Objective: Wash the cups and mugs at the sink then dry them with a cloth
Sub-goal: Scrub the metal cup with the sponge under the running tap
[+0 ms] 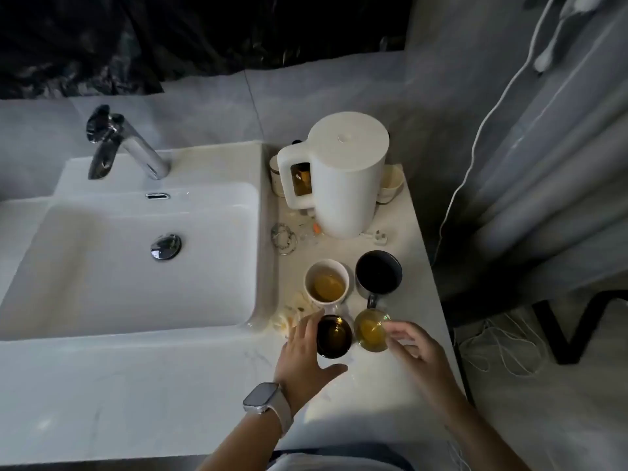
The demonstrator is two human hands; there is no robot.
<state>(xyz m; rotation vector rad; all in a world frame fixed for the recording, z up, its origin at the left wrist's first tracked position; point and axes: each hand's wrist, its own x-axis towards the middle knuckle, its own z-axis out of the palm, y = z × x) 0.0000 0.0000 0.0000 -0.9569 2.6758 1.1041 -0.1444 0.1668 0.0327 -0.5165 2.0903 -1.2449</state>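
Note:
Several cups stand on the counter to the right of the white sink (136, 300). A white mug (327, 283) holds yellowish liquid, and a black mug (378, 274) sits to its right. In front are a dark cup (334, 335) and a clear glass cup (371, 329) of yellow liquid. My left hand (306, 355), with a watch on its wrist, lies spread beside the dark cup, fingers at its left side and thumb below it. My right hand (413, 345) has its fingertips at the right side of the glass cup. No cloth is in sight.
A chrome tap (119, 144) stands behind the basin, with a drain plug (166, 246) in it. A white kettle (339, 175) and small jars stand at the back of the counter. A keyring (283, 237) and a crumpled scrap (292, 314) lie nearby. The counter edge drops off at right beside a curtain.

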